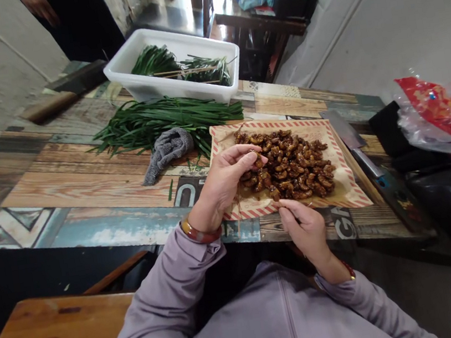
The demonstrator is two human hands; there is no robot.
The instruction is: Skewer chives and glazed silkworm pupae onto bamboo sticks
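Note:
Small curled brown glazed food pieces, their exact kind unclear, lie heaped on a paper sheet with a red-striped border. Over the heap's left side, my left hand pinches one such piece between thumb and fingertips. At the sheet's front edge, my right hand is closed, thumb against forefinger, on what looks like a thin wooden skewer, mostly hidden by the fingers. A brown piece sits just beyond those fingertips; whether it is on the skewer I cannot tell.
Behind the sheet lie long green chives and a grey cloth. A white tub holds more greens and skewers. To the right is a cleaver; at far right, a red-and-clear plastic bag. Another person stands at the upper left.

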